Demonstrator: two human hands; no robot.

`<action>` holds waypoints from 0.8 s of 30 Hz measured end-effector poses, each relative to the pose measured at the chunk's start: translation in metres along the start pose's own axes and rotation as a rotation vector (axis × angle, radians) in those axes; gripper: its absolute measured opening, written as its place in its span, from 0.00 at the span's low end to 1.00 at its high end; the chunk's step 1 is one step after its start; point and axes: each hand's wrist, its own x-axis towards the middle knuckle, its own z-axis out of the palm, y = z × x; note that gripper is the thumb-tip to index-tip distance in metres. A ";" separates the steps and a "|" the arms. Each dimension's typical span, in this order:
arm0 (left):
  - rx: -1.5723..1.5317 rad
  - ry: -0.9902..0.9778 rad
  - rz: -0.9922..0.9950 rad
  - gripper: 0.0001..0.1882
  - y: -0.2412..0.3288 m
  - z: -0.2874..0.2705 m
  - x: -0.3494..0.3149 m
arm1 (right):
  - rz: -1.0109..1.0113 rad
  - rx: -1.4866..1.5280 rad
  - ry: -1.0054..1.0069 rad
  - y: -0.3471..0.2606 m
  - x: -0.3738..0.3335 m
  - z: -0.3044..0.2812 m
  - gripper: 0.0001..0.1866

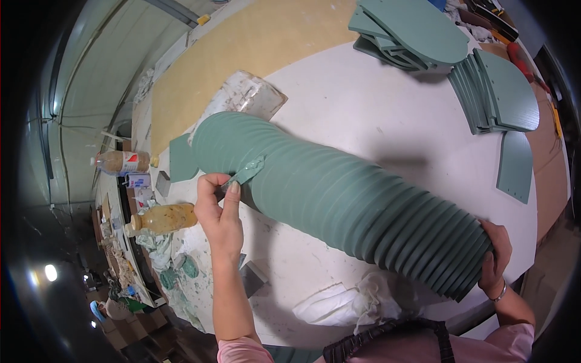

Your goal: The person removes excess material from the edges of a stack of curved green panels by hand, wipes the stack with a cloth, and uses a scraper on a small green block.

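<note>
A long, curved, ribbed row of green panels (339, 193) lies across the white table from upper left to lower right, its panels packed face to face. Between thumb and forefinger, my left hand (219, 212) pinches a small flat spreader (249, 170) smeared with wet green paste. The spreader's tip touches the row near its far left end, or hovers just over it; I cannot tell which. My right hand (497, 253) wraps round the near right end, fingers over the last panel. The underside of the row is hidden.
A paste-stained white container (245, 97) lies behind the row. At left are a bottle of yellow liquid (166, 218) and a clear bottle (124, 162). A white cloth (345, 305) and grey block (252, 278) lie near me. More green panels (417, 30) are stacked far right.
</note>
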 end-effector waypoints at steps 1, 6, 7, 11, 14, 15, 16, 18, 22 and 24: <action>-0.024 -0.016 0.009 0.06 -0.002 0.001 0.000 | -0.004 -0.001 0.002 0.000 -0.001 0.000 0.29; 0.070 0.104 0.010 0.06 -0.011 -0.021 0.017 | -0.006 -0.017 0.007 0.001 -0.003 0.000 0.29; 0.112 0.117 0.020 0.06 -0.013 -0.022 0.023 | -0.010 -0.017 0.008 0.001 -0.003 0.000 0.29; 0.174 0.110 0.035 0.06 -0.017 -0.019 0.037 | -0.008 -0.029 0.005 0.001 -0.001 0.000 0.29; 0.217 0.096 0.045 0.06 -0.018 -0.016 0.041 | 0.000 -0.031 0.001 0.000 -0.001 0.000 0.30; 0.237 0.098 0.045 0.06 -0.019 -0.016 0.041 | 0.003 -0.030 0.000 0.000 -0.001 0.000 0.30; 0.237 0.098 0.045 0.06 -0.020 -0.016 0.040 | 0.003 -0.031 0.000 0.000 -0.001 0.000 0.30; 0.188 0.130 0.064 0.05 -0.024 -0.018 0.039 | 0.008 -0.019 0.007 0.001 -0.001 0.000 0.30; 0.184 0.112 0.064 0.05 -0.024 -0.013 0.038 | 0.001 -0.022 0.006 0.002 -0.002 0.000 0.30; 0.193 0.115 0.080 0.05 -0.026 -0.013 0.040 | 0.010 -0.026 0.004 0.002 -0.002 0.000 0.31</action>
